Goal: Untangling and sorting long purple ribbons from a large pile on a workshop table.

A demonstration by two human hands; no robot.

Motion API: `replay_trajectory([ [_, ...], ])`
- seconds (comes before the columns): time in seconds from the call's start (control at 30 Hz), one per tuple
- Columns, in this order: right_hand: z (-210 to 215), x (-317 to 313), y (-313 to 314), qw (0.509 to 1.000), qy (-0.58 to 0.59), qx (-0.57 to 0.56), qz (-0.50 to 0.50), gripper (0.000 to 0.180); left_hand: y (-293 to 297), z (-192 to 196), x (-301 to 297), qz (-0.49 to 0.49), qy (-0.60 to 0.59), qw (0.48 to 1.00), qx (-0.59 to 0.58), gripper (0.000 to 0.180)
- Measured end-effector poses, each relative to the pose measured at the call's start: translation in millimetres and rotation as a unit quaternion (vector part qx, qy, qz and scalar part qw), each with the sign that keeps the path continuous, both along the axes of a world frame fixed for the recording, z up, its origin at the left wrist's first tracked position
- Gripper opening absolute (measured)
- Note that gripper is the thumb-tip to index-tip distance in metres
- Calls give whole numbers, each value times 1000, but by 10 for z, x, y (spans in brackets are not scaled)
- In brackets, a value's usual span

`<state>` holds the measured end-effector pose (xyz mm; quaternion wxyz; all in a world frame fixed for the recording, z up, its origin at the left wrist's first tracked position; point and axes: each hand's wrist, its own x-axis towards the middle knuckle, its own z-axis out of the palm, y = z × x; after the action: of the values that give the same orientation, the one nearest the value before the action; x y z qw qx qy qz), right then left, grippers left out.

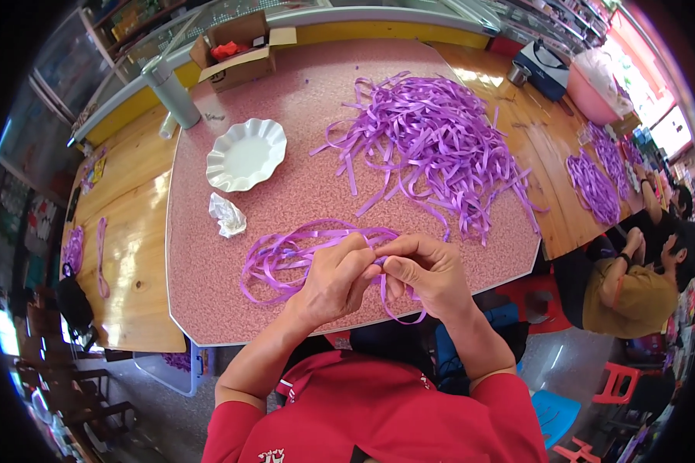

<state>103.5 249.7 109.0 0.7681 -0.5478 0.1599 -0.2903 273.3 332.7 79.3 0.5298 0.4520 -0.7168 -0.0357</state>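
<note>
Both hands meet over the near edge of the pink speckled table [286, 201]. Left hand [333, 279]: fingers curled together, tips pinched on the purple ribbon loops [286, 258]. Right hand [428, 272]: fingers folded in, thumb and forefinger clamped on the same ribbon bundle where it meets the left hand. One strand hangs below the right hand, off the table edge.

The held loops fan out leftward from the hands and lie flat on the table, close to the near edge.

Large loose pile of cut purple ribbon strips [432, 143] covers the far right part of the table, well apart from the hands. White scalloped dish [245, 154] sits toward the far left side. Crumpled clear wrapper [227, 214] lies just beside the dish, between it and the held loops. Open cardboard box [235, 50] at the far left corner. Grey cylinder [170, 91] stands beside that corner.

Another person in an ochre shirt [629, 297] sits off to the right, at a wooden table.
</note>
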Motion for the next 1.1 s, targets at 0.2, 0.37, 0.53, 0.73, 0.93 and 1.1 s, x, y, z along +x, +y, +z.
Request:
replay_trajectory([
  [0.2, 64, -24, 65, 968, -46, -243, -47, 10, 18, 60, -108, -35, 74, 996, -42, 15],
  [0.37, 88, 6, 49, 872, -85, -465, -122, 12, 112, 86, -143, -33, 79, 996, 13, 26],
  [0.53, 4, 73, 53, 837, -89, -514, -166, 15, 189, 38, -335, -56, 238, 965, 99, 33],
  [0.73, -61, 69, -99, 840, -63, -521, -139, 22, 167, -113, -268, -96, 378, 899, 199, 38],
  [0.93, 16, 17, -65, 899, -22, -426, -97, 22, 191, -112, -267, -93, 393, 888, 219, 41],
  [1.1, 51, -9, -20, 911, 0, -399, -105, 22, 194, -144, -253, -101, 350, 911, 194, 41],
])
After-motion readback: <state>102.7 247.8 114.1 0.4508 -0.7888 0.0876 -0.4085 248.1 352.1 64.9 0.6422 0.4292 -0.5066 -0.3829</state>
